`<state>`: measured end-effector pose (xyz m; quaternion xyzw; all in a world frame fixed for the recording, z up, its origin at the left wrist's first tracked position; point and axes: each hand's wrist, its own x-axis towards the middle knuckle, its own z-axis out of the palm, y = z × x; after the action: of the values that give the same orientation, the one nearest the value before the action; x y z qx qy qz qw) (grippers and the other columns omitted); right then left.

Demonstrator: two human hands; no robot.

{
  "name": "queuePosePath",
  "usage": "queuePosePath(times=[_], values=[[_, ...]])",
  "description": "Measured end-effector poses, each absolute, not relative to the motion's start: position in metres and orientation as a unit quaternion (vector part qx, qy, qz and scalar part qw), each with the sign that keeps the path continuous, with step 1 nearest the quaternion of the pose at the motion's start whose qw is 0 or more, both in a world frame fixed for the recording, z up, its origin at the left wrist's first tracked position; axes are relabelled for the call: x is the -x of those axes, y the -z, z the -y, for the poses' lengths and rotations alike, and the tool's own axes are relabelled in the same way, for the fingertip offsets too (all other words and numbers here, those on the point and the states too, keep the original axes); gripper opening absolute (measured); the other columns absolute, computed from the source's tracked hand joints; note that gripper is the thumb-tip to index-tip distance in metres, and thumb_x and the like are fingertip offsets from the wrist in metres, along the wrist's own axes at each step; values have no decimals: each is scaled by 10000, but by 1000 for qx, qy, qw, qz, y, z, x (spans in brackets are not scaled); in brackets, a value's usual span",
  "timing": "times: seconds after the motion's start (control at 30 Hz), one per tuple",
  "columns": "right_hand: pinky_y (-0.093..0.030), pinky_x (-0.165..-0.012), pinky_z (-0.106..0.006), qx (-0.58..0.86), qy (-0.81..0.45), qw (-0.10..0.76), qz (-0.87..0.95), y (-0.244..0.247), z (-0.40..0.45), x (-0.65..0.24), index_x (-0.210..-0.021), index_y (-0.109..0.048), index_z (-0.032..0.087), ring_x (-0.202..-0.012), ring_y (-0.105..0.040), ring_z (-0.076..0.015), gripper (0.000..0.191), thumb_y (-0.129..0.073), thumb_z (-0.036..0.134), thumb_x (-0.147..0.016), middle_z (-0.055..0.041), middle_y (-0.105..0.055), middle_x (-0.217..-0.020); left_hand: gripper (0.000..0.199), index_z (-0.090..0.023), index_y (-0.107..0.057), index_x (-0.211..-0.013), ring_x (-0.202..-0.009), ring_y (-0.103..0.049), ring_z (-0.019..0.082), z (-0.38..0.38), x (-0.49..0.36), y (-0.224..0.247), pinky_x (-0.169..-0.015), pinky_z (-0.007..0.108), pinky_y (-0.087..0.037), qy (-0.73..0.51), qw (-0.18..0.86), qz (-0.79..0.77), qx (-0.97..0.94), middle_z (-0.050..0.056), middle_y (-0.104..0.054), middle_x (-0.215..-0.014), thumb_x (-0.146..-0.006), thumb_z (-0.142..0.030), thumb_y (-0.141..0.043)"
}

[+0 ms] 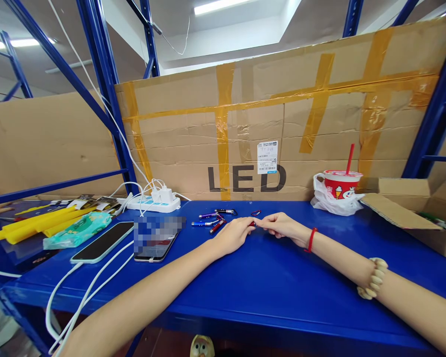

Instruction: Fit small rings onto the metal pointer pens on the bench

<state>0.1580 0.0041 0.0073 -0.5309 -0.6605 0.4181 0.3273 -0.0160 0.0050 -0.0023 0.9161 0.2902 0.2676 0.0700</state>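
Note:
My left hand [235, 234] rests low over the blue table, its fingers curled around a small red object [251, 224], mostly hidden, with a colour like the red penlight nearby. Fingertips of my right hand [284, 225] pinch together at the right end of that object. Just left of my left hand lie several slim keychain penlights: a purple one [208, 215], a black one [225, 211], a blue one [203, 224] and a red one [216, 227]. Behind the hands is a small red carabiner clip [256, 212].
Two phones [104, 243] [158, 243] with white cables and a power strip [154, 202] occupy the left. Yellow rolls [40, 223] and a green packet [78, 230] lie beyond. At right stand a red cup [342, 186] with straw and an open carton [409, 213]. Cardboard [193, 144] backs the table.

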Motion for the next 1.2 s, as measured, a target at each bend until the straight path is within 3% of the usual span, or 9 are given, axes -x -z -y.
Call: queuePosePath(times=[0.37, 0.47, 0.6, 0.73, 0.87, 1.03, 1.2], values=[[-205, -385, -191, 520, -402, 364, 659, -6, -3, -153, -554, -530, 160, -415, -295, -50, 465, -624, 614, -525, 58, -370, -438, 224, -175, -499, -997, -687, -537, 126, -6, 15, 2, -659, 221, -422, -274, 97, -339, -895, 25, -579, -783, -880, -222, -314], [-263, -404, -211, 500, -303, 402, 705, -4, -5, -153, -592, -591, 152, -408, -341, -64, 471, -585, 622, -573, 31, -443, -456, 224, -176, -502, -966, -653, -528, 118, -7, 15, 2, -645, 216, -413, -282, 104, -347, -888, 11, -566, -741, -883, -231, -302], [-330, -455, -223, 449, -133, 438, 767, -7, -9, -157, -736, -653, 170, -448, -394, -71, 427, -601, 574, -611, -20, -584, -698, 209, -188, -482, -920, -650, -529, 116, -9, 16, 4, -650, 217, -407, -288, 108, -355, -883, -8, -549, -706, -887, -251, -286], [-347, -511, -220, 389, 3, 383, 838, -11, -10, -166, -754, -682, 240, -511, -443, -79, 295, -575, 510, -698, -13, -591, -811, 199, -184, -459, -889, -644, -522, 110, -10, 16, 5, -648, 212, -402, -282, 124, -337, -890, -14, -538, -693, -891, -250, -271], [-350, -534, -212, 354, 81, 358, 860, -14, -9, -171, -755, -686, 254, -567, -492, -85, 291, -505, 481, -774, -10, -582, -819, 201, -182, -450, -875, -639, -509, 104, -9, 17, 5, -649, 206, -398, -276, 137, -320, -896, -15, -530, -694, -892, -250, -262], [-362, -559, -214, 334, 102, 361, 865, -15, -6, -172, -747, -686, 239, -583, -505, -90, 316, -489, 484, -783, -21, -581, -812, 183, -180, -439, -895, -663, -510, 99, -7, 18, 4, -666, 201, -393, -268, 143, -282, -910, -16, -528, -708, -892, -225, -262], [-362, -517, -207, 322, 38, 383, 865, -10, -11, -172, -660, -673, 211, -555, -491, -84, 311, -556, 491, -729, -16, -579, -767, 173, -176, -434, -905, -641, -500, 107, -3, 19, 3, -632, 207, -391, -231, 124, -288, -921, -11, -510, -703, -888, -218, -266]])
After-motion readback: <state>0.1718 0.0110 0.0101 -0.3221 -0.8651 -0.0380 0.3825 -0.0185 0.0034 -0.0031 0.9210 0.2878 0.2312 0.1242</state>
